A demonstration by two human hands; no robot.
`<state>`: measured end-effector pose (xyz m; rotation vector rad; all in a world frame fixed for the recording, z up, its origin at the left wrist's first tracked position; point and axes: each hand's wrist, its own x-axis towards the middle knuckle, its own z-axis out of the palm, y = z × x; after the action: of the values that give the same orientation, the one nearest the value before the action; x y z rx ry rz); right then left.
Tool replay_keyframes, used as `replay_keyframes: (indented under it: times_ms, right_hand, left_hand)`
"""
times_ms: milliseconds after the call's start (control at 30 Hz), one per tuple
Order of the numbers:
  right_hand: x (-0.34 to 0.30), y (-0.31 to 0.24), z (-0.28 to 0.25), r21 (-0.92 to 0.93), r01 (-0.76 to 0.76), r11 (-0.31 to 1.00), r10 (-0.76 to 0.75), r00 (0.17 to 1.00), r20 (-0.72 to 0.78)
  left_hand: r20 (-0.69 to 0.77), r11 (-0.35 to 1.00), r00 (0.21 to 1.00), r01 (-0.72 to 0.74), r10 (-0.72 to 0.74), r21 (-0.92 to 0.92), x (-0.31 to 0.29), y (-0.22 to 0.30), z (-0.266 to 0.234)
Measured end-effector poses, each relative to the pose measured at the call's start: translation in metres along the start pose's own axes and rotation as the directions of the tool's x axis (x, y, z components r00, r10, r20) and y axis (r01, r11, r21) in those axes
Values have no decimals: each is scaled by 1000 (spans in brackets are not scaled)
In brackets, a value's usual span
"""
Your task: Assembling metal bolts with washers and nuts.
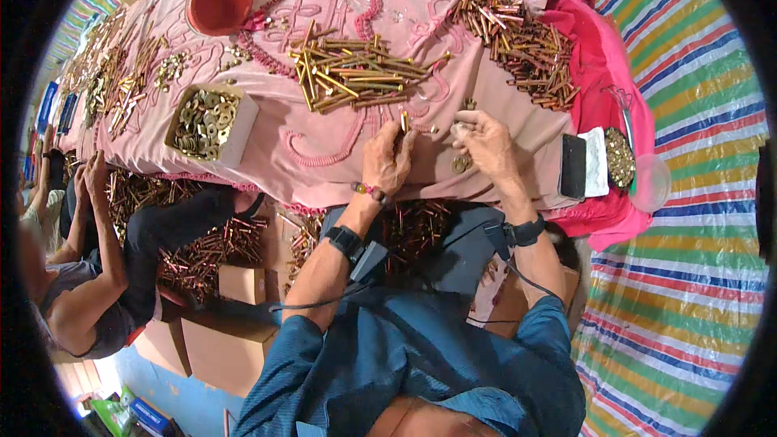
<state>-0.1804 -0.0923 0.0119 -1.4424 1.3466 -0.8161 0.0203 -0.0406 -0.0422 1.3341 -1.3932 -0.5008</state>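
Seemingly, we are somewhere midway, as a golden pile lies gathered in front while many loose pieces wait; we cannot count what is finished. Around us, striped sheeting (696,121) fills the room from one to five o'clock, and the tabletop (332,182) beneath the work wears a pink, embroidered cloth, with brighter pink fabric (595,65) at two o'clock from our hands. A co-worker (85,299) sits at eight o'clock, near a cardboard box (231,348) at seven. Below the tabletop, a loose heap of bolts (214,251) lies at eight o'clock, which we judge to be stock left to handle. On the cloth, a bronze heap (518,48) spreads at one o'clock, and the golden pile (356,73), perhaps the finished lot, at ten. Further out at ten stands a red bowl (220,2); at nine, an open carton (242,133) full of washers (202,123); at three, a dark flat slab (572,166). Our left hand (387,158) pinches a bolt (405,121) upright, just above the cloth. Our right hand (488,146) has its fingertips drawn nearly together beside a few small metal rings (461,163); whether they grip anything, we cannot tell.
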Motion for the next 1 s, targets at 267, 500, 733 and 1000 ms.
replay_keyframes:
  times_ms: [267,500,733,1000]
  right_hand:
    - [-10,14,-16,142,17,990,-18,1000,5]
    - [-9,11,0,-38,164,986,-162,986,47]
    - [-4,-9,-3,-312,151,938,-174,984,-47]
    - [44,7,-47,-506,55,861,-197,953,-232]
  left_hand:
    - [7,998,1000,18,-17,-55,0,-2,1]
    - [35,998,999,31,-29,-56,-1,-4,3]
    - [24,992,998,54,-52,-117,-1,5,-5]
    - [34,988,997,69,-65,-138,-1,0,2]
